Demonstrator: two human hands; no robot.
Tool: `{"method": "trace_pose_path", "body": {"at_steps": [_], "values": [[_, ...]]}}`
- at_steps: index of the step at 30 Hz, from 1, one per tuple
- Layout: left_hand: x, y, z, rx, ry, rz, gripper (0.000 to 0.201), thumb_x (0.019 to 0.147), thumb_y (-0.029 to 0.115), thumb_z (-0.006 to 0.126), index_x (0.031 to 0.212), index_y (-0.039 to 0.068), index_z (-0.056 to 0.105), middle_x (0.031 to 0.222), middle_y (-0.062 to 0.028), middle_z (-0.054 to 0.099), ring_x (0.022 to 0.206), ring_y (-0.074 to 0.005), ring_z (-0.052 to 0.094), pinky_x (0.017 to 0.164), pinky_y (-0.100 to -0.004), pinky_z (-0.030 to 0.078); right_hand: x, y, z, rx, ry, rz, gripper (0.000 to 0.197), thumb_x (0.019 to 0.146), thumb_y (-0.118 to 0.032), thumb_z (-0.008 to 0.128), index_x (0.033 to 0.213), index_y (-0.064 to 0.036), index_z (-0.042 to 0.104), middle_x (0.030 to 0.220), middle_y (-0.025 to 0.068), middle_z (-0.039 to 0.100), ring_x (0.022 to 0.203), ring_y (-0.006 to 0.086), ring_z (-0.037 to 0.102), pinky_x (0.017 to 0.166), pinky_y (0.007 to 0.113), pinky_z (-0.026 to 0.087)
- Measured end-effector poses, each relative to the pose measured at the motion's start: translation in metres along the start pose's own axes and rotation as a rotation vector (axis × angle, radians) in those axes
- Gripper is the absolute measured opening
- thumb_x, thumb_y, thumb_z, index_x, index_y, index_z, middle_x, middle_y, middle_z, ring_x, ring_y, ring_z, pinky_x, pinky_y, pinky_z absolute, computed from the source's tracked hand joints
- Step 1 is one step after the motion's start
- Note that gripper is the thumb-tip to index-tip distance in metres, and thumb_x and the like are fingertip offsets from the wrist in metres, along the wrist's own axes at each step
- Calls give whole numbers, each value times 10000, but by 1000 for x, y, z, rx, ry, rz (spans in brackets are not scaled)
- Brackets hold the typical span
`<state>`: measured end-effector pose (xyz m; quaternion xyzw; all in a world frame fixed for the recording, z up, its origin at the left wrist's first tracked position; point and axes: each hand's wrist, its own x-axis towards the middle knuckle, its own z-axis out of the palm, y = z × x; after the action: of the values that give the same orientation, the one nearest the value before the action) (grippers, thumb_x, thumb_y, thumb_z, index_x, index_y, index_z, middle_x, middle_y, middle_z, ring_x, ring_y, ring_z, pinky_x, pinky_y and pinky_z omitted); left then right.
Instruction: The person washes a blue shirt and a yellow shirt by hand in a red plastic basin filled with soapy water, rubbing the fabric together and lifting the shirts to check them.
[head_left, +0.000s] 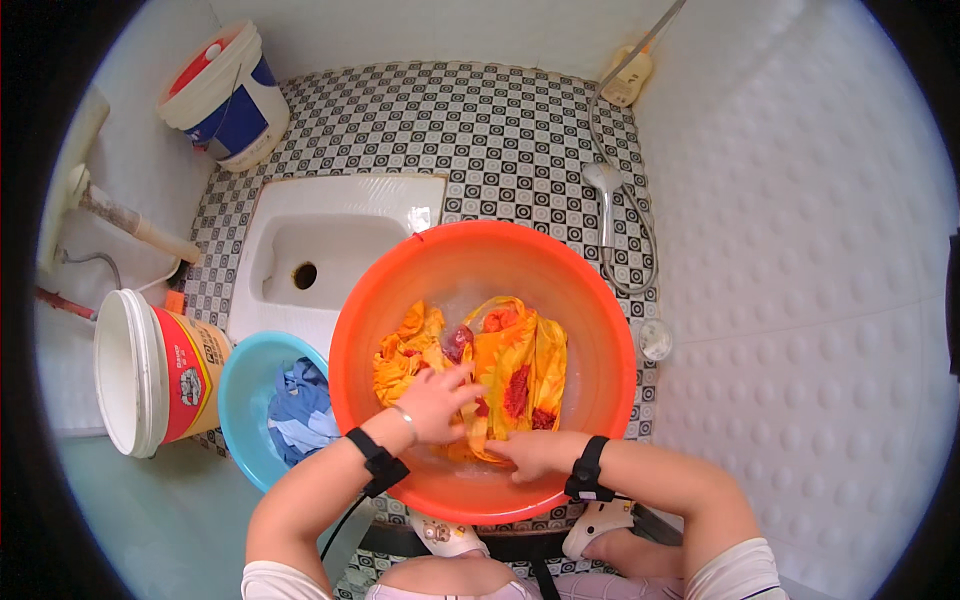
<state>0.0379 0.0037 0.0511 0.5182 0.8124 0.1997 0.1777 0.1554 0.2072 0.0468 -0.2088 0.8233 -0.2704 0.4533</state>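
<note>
A wet yellow-orange cloth [545, 370] with dark red patches lies bunched in shallow water inside a large orange basin [480, 240]. My left hand [437, 402] rests over the cloth's left part, its fingers spread and stretched out. At the cloth's near edge, my right hand [525, 455] has its fingers closed on the fabric, with the fingertips partly hidden. Both hands are inside the basin's near half, a short distance apart. Black straps circle both wrists.
Left of the basin stands a light-blue tub [240, 370] holding blue cloth [300, 405]. Beyond are a squat toilet [260, 215], a red-and-white bucket [130, 360] and a white-and-blue bucket [255, 110]. A shower head [603, 180] and hose lie on the tiled floor by the right wall.
</note>
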Motion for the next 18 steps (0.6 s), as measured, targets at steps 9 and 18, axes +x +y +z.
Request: {"method": "trace_pose_path", "body": {"at_steps": [9,18], "values": [[-3,-16,31,401,-796,-217,330,825,363,573,1100,216,680,1138,-122,612,1070,-224,582,984,-487,308,23,122,-51,177,1085,512,374,788,-161,597,1128,-11,555,1075,230,624,1013,396,592,879,440,478],[8,-5,36,131,3,-142,475,835,264,600,1268,113,477,1132,-121,558,1013,-308,584,894,-381,425,54,50,-50,534,917,179,366,731,-212,711,999,19,617,1001,212,626,961,350,613,835,385,482]]}}
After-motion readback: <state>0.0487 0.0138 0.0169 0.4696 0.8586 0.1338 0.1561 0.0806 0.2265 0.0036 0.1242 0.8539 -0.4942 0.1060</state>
